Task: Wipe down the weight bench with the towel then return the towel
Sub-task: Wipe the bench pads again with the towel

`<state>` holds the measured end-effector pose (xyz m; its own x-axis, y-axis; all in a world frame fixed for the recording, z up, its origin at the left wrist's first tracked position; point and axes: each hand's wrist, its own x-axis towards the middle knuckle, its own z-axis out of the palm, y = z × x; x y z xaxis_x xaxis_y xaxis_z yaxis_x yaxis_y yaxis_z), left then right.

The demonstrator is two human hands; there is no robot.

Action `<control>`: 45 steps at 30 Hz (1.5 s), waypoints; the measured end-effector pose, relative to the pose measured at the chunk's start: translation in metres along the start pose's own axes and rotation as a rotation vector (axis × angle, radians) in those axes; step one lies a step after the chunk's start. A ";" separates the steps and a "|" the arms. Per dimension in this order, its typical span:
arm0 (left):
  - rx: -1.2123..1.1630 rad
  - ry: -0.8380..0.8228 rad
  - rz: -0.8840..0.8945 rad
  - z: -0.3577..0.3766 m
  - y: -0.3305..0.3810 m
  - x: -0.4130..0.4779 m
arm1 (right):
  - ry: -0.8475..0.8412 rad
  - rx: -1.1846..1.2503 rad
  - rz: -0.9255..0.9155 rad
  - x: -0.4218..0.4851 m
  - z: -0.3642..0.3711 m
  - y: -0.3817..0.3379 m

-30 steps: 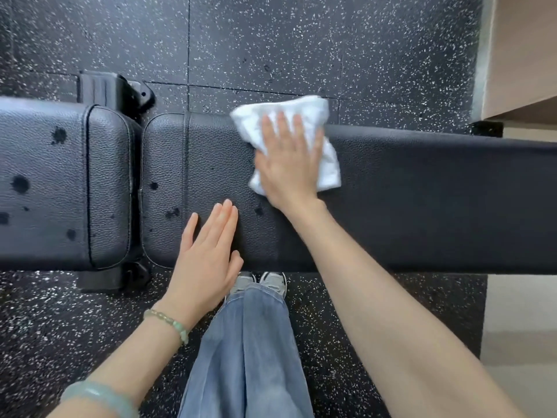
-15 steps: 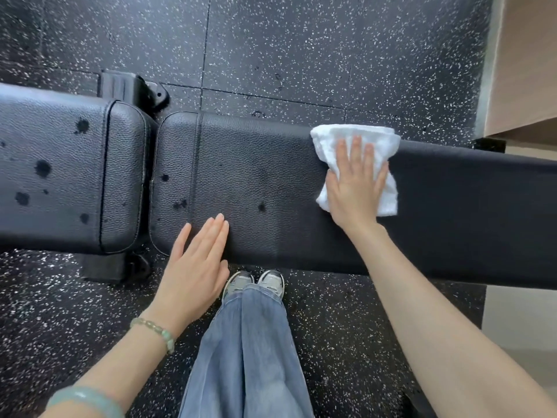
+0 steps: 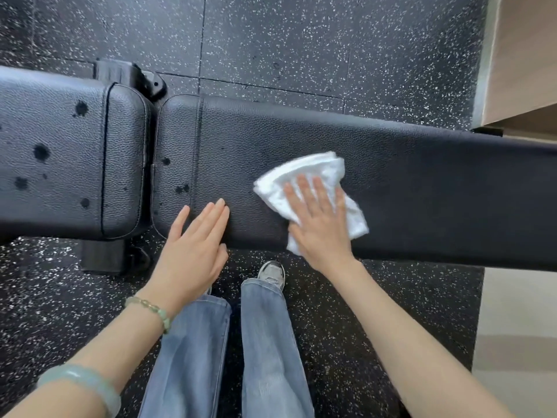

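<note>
The white towel [image 3: 310,171], bunched into soft, rumpled folds, lies on the long pad of the black pebbled desk [image 3: 437,191], near its front edge. The right grip [image 3: 322,230] presses flat on the towel, fingers straight and slightly apart, curled round nothing. The left grip [image 3: 193,254] is spread flat too, fingers straight over the desk's front edge, left of the towel. The shorter pad [image 3: 66,182] at the left carries dark spots [image 3: 40,152].

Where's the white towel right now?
Head view, centre-right: the towel lies on the weight bench, pressed under the right hand, just right of the left hand.
</note>
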<state>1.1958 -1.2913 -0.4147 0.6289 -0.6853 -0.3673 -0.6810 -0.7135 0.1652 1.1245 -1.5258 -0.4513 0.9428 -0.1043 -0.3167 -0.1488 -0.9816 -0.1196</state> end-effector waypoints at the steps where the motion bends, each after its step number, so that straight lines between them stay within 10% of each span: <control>1: 0.000 0.004 0.011 0.000 -0.002 -0.001 | 0.001 -0.005 0.055 -0.012 0.002 0.011; 6: 0.018 0.000 0.036 0.003 -0.022 -0.018 | 0.023 0.112 0.298 -0.012 0.001 -0.025; 13: 0.045 -0.017 0.088 0.004 -0.044 -0.029 | 0.042 0.116 0.151 0.047 -0.005 -0.137; 25: 0.054 -0.022 0.128 0.003 -0.069 -0.039 | 0.096 0.107 0.392 -0.029 0.015 -0.040; 33: 0.041 -0.014 0.153 0.005 -0.084 -0.045 | 0.007 0.024 -0.011 0.054 -0.001 -0.150; 45: -0.014 0.017 0.079 -0.003 -0.084 -0.030 | 0.074 0.077 0.056 0.101 -0.018 -0.148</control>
<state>1.2353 -1.2114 -0.4151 0.5800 -0.7415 -0.3372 -0.7233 -0.6592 0.2056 1.2472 -1.3943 -0.4489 0.9512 -0.1732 -0.2552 -0.2220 -0.9590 -0.1763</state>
